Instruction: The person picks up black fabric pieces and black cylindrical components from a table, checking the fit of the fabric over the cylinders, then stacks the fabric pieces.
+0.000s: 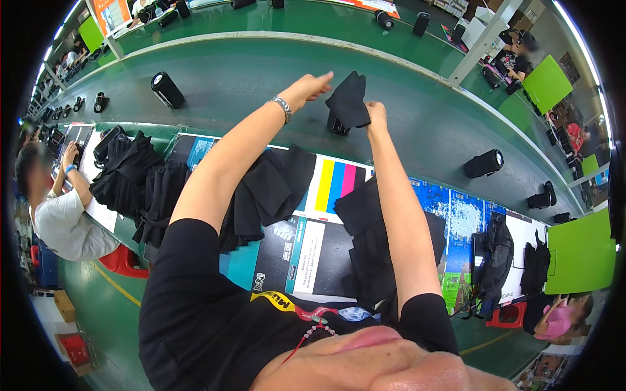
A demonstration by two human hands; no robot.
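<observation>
Both my arms reach out over the grey-green conveyor belt (254,72). My right hand (376,117) is closed on the lower right edge of a black cloth pouch (349,98). Just left of the pouch, my left hand (310,90) has its fingers apart and holds nothing that I can see. Partly hidden under the pouch stands a black cylindrical speaker (337,125) on the belt. Piles of flat black pouches (268,189) lie on the bench between my arms, with more black pouches (368,251) beside and under my right forearm.
Other black speakers stand on the belt, one at the left (167,90) and one at the right (484,163). A heap of black cloth (134,169) lies left on the bench. A co-worker in white (68,225) sits at the left. Right is a green panel (580,254).
</observation>
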